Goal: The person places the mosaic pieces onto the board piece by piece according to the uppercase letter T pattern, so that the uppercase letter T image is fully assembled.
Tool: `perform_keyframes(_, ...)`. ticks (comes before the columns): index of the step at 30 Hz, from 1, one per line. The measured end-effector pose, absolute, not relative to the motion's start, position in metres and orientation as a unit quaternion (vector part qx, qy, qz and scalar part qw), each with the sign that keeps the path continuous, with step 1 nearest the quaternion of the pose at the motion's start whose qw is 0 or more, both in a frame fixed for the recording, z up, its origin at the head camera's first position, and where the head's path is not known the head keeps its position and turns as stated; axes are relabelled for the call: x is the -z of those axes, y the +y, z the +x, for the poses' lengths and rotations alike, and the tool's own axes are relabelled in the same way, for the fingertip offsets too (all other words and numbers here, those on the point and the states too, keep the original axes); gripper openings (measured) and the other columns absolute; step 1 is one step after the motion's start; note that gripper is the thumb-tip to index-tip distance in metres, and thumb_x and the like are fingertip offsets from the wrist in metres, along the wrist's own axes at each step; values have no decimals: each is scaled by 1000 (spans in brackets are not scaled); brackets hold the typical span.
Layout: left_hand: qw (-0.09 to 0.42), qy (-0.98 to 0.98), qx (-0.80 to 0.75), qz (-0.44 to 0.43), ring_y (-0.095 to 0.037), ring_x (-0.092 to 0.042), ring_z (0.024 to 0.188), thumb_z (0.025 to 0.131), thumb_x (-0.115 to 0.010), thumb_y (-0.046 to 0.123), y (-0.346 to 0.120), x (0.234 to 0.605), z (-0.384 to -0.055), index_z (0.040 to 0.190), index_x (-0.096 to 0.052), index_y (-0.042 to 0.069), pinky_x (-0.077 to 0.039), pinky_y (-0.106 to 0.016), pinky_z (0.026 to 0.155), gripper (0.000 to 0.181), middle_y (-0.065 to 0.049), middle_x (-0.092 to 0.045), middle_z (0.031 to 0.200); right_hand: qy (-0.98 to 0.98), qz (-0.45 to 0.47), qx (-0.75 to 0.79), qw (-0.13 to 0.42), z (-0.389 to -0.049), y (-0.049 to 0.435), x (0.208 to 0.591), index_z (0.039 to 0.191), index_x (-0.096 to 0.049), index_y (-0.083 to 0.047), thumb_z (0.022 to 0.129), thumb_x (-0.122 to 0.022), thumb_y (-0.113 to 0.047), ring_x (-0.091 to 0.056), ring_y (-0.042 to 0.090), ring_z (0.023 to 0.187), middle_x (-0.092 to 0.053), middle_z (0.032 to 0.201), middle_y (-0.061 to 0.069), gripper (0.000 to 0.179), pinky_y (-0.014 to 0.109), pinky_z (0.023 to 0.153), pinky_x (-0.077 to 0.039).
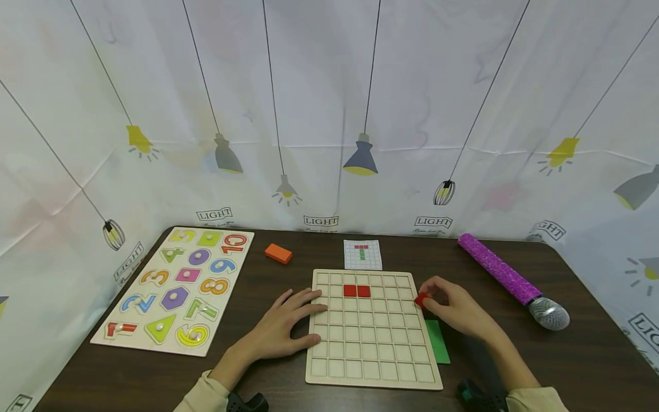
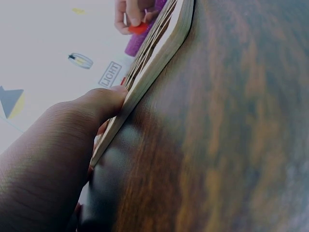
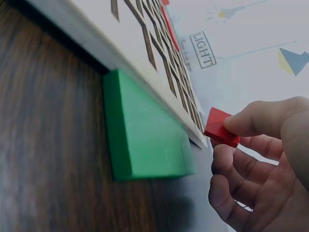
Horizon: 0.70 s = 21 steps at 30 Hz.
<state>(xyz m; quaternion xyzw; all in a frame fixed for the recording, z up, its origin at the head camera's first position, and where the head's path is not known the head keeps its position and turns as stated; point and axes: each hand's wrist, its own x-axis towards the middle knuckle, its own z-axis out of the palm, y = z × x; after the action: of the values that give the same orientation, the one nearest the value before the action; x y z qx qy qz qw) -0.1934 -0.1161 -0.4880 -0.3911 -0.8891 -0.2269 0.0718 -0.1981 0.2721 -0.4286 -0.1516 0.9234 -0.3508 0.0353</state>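
Your right hand (image 1: 452,308) is pinching a red tile (image 3: 217,124) between thumb and fingers, just beside the grid board (image 1: 365,333) and above a green piece (image 1: 437,341), while your left hand (image 1: 285,327) is resting, fingers spread, on the board's opposite edge. Tile is looking light, stiff, smooth, maybe slippery, hardly fragile; opposite edges are seeming the best hold. Beyond both hands, backdrop labels (image 1: 321,221) are reading "LIGHT"; outside your left hand, a puzzle board (image 1: 154,347) is showing numerals, "10" and "8" among them
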Motion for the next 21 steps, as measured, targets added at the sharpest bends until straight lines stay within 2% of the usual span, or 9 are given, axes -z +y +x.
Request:
perform_keyframes(5, 66, -891, 229, -387, -25, -31, 141, 90, -53, 56, -117, 489, -193, 139, -46, 31, -19, -57, 113, 56, 1, -35, 152, 922, -144, 357, 30, -201, 267, 430, 102, -57, -11, 93, -59, -19, -57, 10, 74, -63, 91, 3, 11, 22, 62, -48)
perform_keyframes(12, 68, -891, 227, -387, -24, -32, 141, 90, -53, 56, -117, 489, -193, 139, -45, 32, -19, -57, 113, 56, 1, -35, 152, 918, -153, 366, 22, -203, 260, 429, 102, -60, -12, 94, -59, -25, -58, 10, 79, -66, 92, 0, 15, 22, 67, -47)
perform_keyframes(21, 69, -889, 232, -388, -24, -32, 141, 90, -53, 56, -117, 489, -193, 139, -46, 32, -20, -57, 113, 56, 2, -35, 152, 912, -159, 377, 19, -210, 250, 432, 104, -60, -12, 93, -61, -21, -57, 14, 85, -63, 93, 1, 14, 23, 72, -48)
